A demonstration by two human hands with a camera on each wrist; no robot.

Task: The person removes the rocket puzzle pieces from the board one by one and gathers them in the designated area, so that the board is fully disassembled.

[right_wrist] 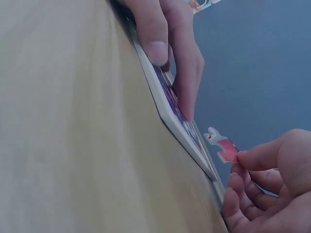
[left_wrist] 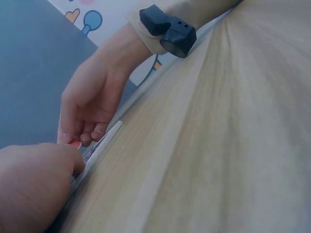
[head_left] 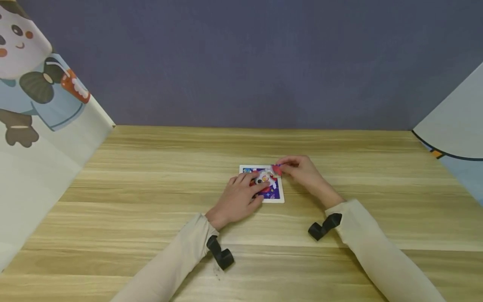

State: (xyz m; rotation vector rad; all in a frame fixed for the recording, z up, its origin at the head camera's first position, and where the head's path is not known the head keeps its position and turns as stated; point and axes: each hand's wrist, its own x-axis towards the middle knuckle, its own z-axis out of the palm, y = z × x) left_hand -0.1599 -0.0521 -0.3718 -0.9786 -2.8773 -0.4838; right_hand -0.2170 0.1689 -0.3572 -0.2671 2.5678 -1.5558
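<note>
A small jigsaw puzzle [head_left: 277, 201] with a white border and a purple, cartoon-like picture lies on the wooden table. My left hand [head_left: 237, 198] rests over its left part with the fingers spread, and its fingertips press on the picture. Between thumb and index finger, my right hand [head_left: 305, 174] pinches a red and white puzzle piece [right_wrist: 226, 151] at the upper right corner of the frame. In the right wrist view the piece is tilted and held up apart from the board, its knobbed end towards the puzzle. The left hand hides part of the picture.
The wooden table [head_left: 151, 201] reaches back to a dark blue-grey wall [head_left: 256, 63]. Printed cartoon panels stand at the left [head_left: 45, 84] and right [head_left: 456, 117]. Black camera mounts [head_left: 222, 253] sit on both wrists, over beige sleeves.
</note>
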